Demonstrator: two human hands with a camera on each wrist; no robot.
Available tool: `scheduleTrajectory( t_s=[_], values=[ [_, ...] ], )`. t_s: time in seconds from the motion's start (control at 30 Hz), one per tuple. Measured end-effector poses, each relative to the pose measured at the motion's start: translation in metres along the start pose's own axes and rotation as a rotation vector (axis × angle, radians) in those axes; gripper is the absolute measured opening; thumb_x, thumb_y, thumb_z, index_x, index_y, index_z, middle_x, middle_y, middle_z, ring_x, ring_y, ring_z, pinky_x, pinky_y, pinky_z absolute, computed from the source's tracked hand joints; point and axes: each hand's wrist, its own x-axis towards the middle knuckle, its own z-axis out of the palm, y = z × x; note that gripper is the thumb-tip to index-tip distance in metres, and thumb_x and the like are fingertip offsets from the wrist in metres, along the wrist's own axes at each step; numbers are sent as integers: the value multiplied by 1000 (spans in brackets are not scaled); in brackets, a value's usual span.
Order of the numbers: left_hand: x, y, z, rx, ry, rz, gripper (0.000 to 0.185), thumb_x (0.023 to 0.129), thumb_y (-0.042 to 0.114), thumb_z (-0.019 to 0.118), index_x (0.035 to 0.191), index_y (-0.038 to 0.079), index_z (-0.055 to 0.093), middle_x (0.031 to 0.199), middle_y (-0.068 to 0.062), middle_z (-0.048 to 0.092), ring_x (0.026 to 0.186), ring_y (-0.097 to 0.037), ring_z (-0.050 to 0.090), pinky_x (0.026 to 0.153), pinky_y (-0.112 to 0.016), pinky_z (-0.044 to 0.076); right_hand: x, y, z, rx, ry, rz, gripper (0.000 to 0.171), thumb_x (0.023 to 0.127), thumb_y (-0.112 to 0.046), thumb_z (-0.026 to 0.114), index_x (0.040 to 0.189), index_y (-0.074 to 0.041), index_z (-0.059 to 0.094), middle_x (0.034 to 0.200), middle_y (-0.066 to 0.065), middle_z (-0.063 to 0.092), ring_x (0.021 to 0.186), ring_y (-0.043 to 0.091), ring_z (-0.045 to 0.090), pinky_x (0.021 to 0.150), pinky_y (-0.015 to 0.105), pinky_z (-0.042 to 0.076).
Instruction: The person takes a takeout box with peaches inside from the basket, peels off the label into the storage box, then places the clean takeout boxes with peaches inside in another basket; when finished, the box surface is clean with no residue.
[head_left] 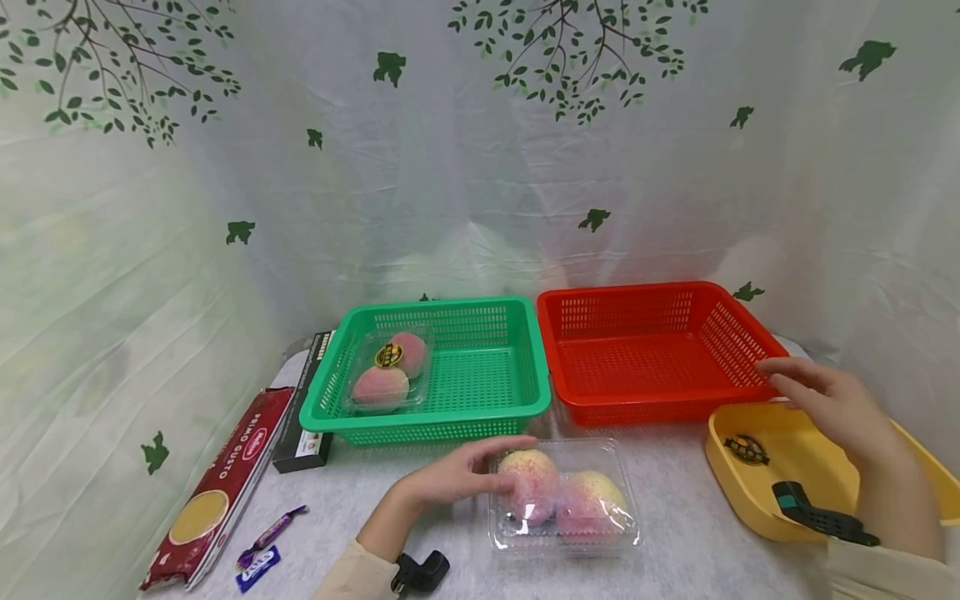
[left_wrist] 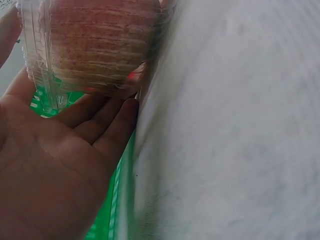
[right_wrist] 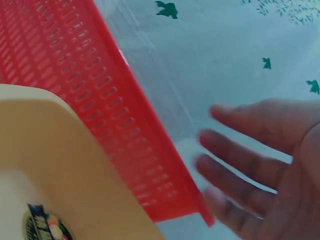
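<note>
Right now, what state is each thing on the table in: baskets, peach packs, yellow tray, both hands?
green basket: upright, holds one peach pack.
peach pack in basket: lid shut, two peaches inside.
front peach pack: on the table, lid shut, two peaches inside.
red basket: upright, nothing inside.
yellow tray: upright, sticker inside.
left hand: fingers straight, touching the front peach pack.
right hand: open, over the tray's far edge, holding nothing.

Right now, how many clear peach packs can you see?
2. One peach pack sits in the green basket, left side. The other pack lies on the table in front, touched by the left hand. None visible elsewhere.
</note>
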Motion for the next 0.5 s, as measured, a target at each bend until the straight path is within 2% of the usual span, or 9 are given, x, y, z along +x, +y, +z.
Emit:
scheduleTrajectory(
  t_s=[0.07, 0.1, 0.17, 0.2, 0.27, 0.33, 0.4, 0.5],
  values=[
    [0, 0, 0, 3, 12, 1, 62, 96, 42, 64, 152, 26, 43, 158, 4, 42, 143, -13, 38, 114, -33, 35, 2, 1, 3, 41, 34, 34, 46, 104, -42, 47, 142, -16, 53, 133, -13, 55, 116, 17, 53, 92, 48, 48],
    [0, 0, 0, 5, 18, 3, 62, 96, 42, 65, 152, 26, 44, 158, 3, 42, 143, -13, 39, 114, -33, 35, 4, 2, 4, 69, 45, 52, 48, 104, -44, 47, 145, -20, 51, 145, -7, 49, 126, 27, 46, 96, 57, 44],
    [0, 0, 1, 8, 32, 5, 62, 95, 41, 66, 151, 25, 45, 156, 3, 45, 139, -13, 43, 112, -32, 38, 6, 3, 8, 143, 64, 73, 51, 103, -45, 48, 149, -24, 46, 164, 3, 29, 141, 44, 23, 103, 74, 29],
    [0, 0, 1, 9, 38, 4, 62, 94, 41, 67, 150, 24, 46, 155, 4, 46, 136, -13, 45, 110, -32, 40, 6, 3, 9, 181, 71, 81, 52, 103, -45, 48, 151, -25, 43, 168, 6, 19, 144, 49, 13, 105, 79, 22],
    [0, 0, 1, 7, 48, -1, 63, 93, 41, 69, 149, 24, 47, 153, 6, 48, 131, -11, 49, 107, -29, 42, 8, 5, 11, 242, 78, 105, 55, 103, -46, 49, 154, -30, 38, 170, 2, 9, 147, 50, 4, 108, 81, 15],
    [0, 0, 1, 0, 55, -2, 62, 92, 40, 70, 148, 24, 49, 152, 8, 50, 126, -9, 52, 104, -27, 44, 9, 6, 12, 265, 94, 120, 56, 102, -47, 49, 155, -33, 35, 170, 1, 8, 148, 50, 2, 110, 80, 13],
    [0, 1, 1, -4, 59, 2, 60, 92, 38, 70, 148, 25, 50, 151, 9, 51, 120, -8, 55, 101, -26, 46, 10, 8, 13, 274, 103, 115, 58, 103, -45, 50, 157, -33, 32, 170, 6, 6, 148, 51, 0, 110, 80, 9],
    [1, 1, 1, 10, 67, 28, 57, 94, 35, 69, 147, 25, 51, 151, 6, 52, 113, -6, 57, 96, -25, 48, 11, 10, 13, 246, 74, 112, 65, 102, -43, 52, 159, -30, 24, 169, 14, -6, 148, 54, -7, 108, 82, 5]
  ],
)
